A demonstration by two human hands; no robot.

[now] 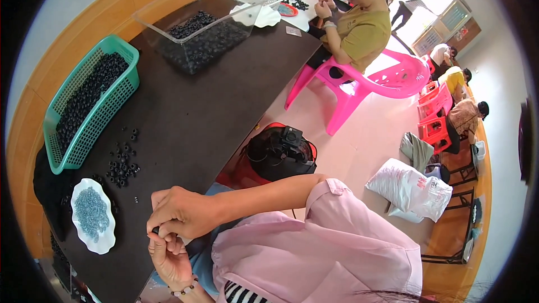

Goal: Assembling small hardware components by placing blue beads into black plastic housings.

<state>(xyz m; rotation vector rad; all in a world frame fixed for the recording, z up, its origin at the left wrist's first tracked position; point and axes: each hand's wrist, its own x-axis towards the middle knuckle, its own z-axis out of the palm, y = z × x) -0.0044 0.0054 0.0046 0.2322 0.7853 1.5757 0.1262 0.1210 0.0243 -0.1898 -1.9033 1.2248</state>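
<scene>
Close together at the table's near edge, both my hands are closed in pinches. A small black piece (pixel 156 229) shows between their fingertips. The thumb and fingers of my left hand (pixel 170 258), with a beaded bracelet at its wrist, grip that piece from below. Over it bends my right hand (pixel 182 211), its fingertips at the piece; whatever else they pinch is hidden. Nearby lie several loose black bead-like pieces (pixel 122 168). A white scalloped dish (pixel 111 234) holds many tiny translucent blue-grey bits (pixel 91 213).
A green mesh basket (pixel 132 81) full of black pieces stands at the left. Farther back is a clear plastic bin (pixel 247 33) with more. A person in an olive shirt (pixel 362 39) sits beyond on a pink chair (pixel 359 81). A black bag (pixel 281 154) sits beside the table.
</scene>
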